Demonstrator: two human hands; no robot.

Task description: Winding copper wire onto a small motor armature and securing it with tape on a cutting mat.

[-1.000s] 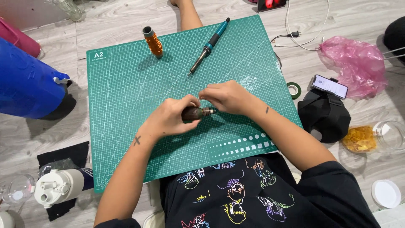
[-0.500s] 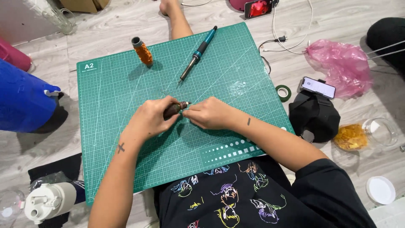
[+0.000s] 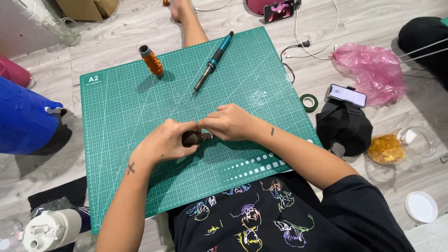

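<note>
The left hand (image 3: 165, 140) clenches a dark spool (image 3: 192, 138) just above the green mat (image 3: 116, 116) — steadying it — while the right hand (image 3: 228, 122) pinches its end. An orange spool (image 3: 151, 61) and soldering iron (image 3: 213, 62) lie well apart.

We hold a small dark brown spool (image 3: 192, 138) lying on its side just above the green cutting mat (image 3: 140, 93), near the mat's middle. Its grey metal tip points right, and our fingers (image 3: 207, 125) cover much of it.
</note>
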